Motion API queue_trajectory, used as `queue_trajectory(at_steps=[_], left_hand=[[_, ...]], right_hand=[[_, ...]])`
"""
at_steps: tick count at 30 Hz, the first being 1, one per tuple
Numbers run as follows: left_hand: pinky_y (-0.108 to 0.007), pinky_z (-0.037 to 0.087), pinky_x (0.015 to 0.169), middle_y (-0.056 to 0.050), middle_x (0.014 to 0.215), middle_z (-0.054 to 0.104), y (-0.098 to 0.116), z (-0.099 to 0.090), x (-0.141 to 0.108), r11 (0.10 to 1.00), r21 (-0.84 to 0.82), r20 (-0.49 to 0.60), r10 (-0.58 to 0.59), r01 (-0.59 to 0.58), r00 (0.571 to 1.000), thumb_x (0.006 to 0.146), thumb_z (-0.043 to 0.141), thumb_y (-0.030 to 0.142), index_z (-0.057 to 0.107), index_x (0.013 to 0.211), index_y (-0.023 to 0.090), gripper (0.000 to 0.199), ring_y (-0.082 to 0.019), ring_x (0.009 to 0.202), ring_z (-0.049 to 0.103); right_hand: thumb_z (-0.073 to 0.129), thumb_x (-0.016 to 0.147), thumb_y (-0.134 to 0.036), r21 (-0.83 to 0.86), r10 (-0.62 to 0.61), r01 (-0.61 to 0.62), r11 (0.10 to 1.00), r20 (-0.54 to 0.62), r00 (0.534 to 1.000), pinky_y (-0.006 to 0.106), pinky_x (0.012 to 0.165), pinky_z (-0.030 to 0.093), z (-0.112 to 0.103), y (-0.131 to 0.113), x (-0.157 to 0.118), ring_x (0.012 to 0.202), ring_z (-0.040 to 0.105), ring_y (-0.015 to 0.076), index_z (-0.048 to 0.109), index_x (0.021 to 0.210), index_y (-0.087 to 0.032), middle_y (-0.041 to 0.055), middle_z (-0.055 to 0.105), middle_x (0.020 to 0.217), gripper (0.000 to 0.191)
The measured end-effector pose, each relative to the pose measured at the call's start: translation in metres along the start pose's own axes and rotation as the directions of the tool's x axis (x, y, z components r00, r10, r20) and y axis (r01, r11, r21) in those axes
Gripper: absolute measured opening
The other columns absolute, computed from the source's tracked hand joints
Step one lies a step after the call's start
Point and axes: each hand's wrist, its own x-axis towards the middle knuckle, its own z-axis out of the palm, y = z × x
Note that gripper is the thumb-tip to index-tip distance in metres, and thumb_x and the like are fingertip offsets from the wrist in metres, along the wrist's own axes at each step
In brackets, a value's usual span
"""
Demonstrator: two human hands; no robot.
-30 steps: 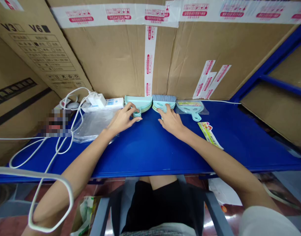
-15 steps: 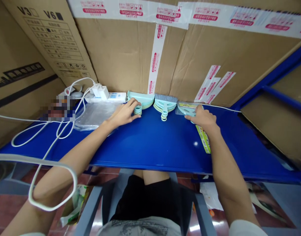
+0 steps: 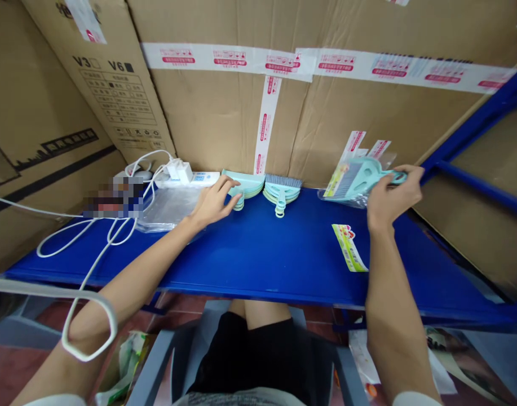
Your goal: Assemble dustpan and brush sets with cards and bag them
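My right hand (image 3: 396, 194) grips the handle of a light-blue hand brush (image 3: 362, 177), raised over the right part of the blue table (image 3: 258, 254). Clear plastic wrap and a yellow-green label show around its bristle end. Beside the handles of a stack of pale green dustpans (image 3: 252, 183), my left hand (image 3: 216, 200) rests with its fingers apart; whether it touches them I cannot tell. Several stacked brushes (image 3: 281, 197) with grey bristles lie to the right of the dustpans. A loose yellow-green label card (image 3: 349, 248) lies flat near my right forearm.
Clear plastic bags (image 3: 171, 208) lie left of my left hand, in front of a white power strip (image 3: 199, 179) with plugs. White cables (image 3: 101, 248) loop over the table's left side. Tall cardboard (image 3: 216, 113) stands along the back; a blue metal frame (image 3: 473, 169) is at right.
My right hand has lifted the wrapped brush off the table and moved right with it. My left hand has stayed by the dustpans. The view has tilted up slightly.
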Motion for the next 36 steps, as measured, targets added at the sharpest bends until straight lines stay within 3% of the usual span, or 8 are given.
queue_trajectory(at_steps=[3, 5, 8, 13, 18, 25, 32, 36], left_hand=[[-0.028, 0.047, 0.061, -0.009, 0.111, 0.070, 0.008, -0.001, 0.001, 0.999, -0.008, -0.070, 0.053, -0.054, 0.996, 0.109, 0.054, 0.033, 0.063, 0.121, 0.018, 0.021, -0.017, 0.080, 0.068], [-0.028, 0.048, 0.061, -0.008, 0.109, 0.070, 0.014, -0.001, 0.001, 0.995, -0.016, -0.100, 0.094, -0.096, 0.991, 0.108, 0.056, 0.028, 0.062, 0.121, 0.018, 0.018, -0.017, 0.081, 0.069], [-0.028, 0.054, 0.065, -0.010, 0.113, 0.070, 0.026, -0.001, 0.001, 0.987, -0.005, -0.114, 0.158, -0.160, 0.981, 0.106, 0.058, 0.024, 0.060, 0.128, 0.019, 0.022, -0.018, 0.087, 0.072], [-0.032, 0.061, 0.068, -0.014, 0.125, 0.068, 0.042, 0.001, 0.000, 0.965, 0.017, -0.141, 0.261, -0.261, 0.955, 0.102, 0.067, 0.023, 0.054, 0.141, 0.020, 0.041, -0.022, 0.096, 0.073], [-0.031, 0.060, 0.065, -0.012, 0.118, 0.071, 0.044, 0.001, -0.004, 0.960, 0.016, -0.288, 0.272, -0.279, 0.918, 0.094, 0.071, 0.012, 0.060, 0.130, 0.022, 0.039, -0.021, 0.093, 0.071], [-0.050, 0.060, 0.085, -0.004, 0.112, 0.081, 0.043, -0.010, -0.001, 0.925, -0.045, -0.116, 0.370, -0.377, 0.922, 0.089, 0.058, 0.012, 0.074, 0.116, 0.027, 0.035, -0.029, 0.101, 0.067], [-0.044, 0.055, 0.077, -0.006, 0.090, 0.078, 0.044, -0.005, -0.002, 0.975, -0.076, -0.124, 0.199, -0.209, 0.972, 0.097, 0.060, 0.021, 0.074, 0.116, 0.024, 0.023, -0.027, 0.092, 0.064], [-0.044, 0.055, 0.079, -0.007, 0.097, 0.077, 0.041, -0.002, -0.002, 0.975, -0.007, -0.115, 0.220, -0.223, 0.969, 0.097, 0.067, 0.019, 0.073, 0.118, 0.027, 0.023, -0.026, 0.091, 0.063]], right_hand=[[0.040, 0.091, -0.013, 0.222, 0.066, -0.005, 0.975, -0.267, 0.961, 0.047, 0.095, 0.049, 0.000, 0.000, 0.007, 0.104, 0.065, 0.0311, 0.050, 0.099, -0.025, 0.0128, 0.062, 0.104, 0.018], [0.044, 0.083, -0.014, 0.420, 0.233, -0.110, 0.901, -0.253, 0.939, 0.040, 0.078, 0.052, 0.007, -0.005, 0.007, 0.087, 0.063, 0.0257, 0.045, 0.091, -0.027, 0.0064, 0.057, 0.093, 0.016], [0.053, 0.074, -0.017, 0.666, 0.392, -0.377, 0.644, 0.136, 0.910, 0.028, 0.055, 0.043, 0.025, -0.022, -0.007, 0.064, 0.053, 0.0177, 0.048, 0.088, -0.027, -0.0014, 0.051, 0.078, 0.017], [0.065, 0.068, -0.021, 0.673, 0.256, -0.640, 0.372, 0.588, 0.767, 0.023, 0.051, 0.042, 0.039, -0.058, -0.052, 0.059, 0.054, 0.0138, 0.057, 0.084, -0.025, -0.0034, 0.057, 0.071, 0.018], [0.068, 0.071, -0.028, 0.590, 0.163, -0.694, 0.414, 0.701, 0.694, 0.024, 0.056, 0.048, 0.034, -0.075, -0.077, 0.068, 0.059, 0.0146, 0.057, 0.088, -0.027, -0.0016, 0.061, 0.084, 0.020], [0.058, 0.072, -0.041, 0.495, 0.182, -0.677, 0.545, 0.718, 0.672, 0.031, 0.064, 0.051, 0.032, -0.075, -0.077, 0.075, 0.062, 0.0198, 0.047, 0.092, -0.029, 0.0011, 0.059, 0.088, 0.026], [0.064, 0.073, -0.028, 0.536, 0.238, -0.754, 0.379, 0.731, 0.640, 0.028, 0.061, 0.050, 0.035, -0.074, -0.080, 0.070, 0.063, 0.0170, 0.053, 0.088, -0.027, -0.0013, 0.060, 0.082, 0.019], [0.067, 0.073, -0.026, 0.531, 0.212, -0.777, 0.337, 0.762, 0.612, 0.026, 0.057, 0.047, 0.036, -0.074, -0.084, 0.065, 0.061, 0.0150, 0.053, 0.089, -0.027, -0.0035, 0.059, 0.077, 0.021]])
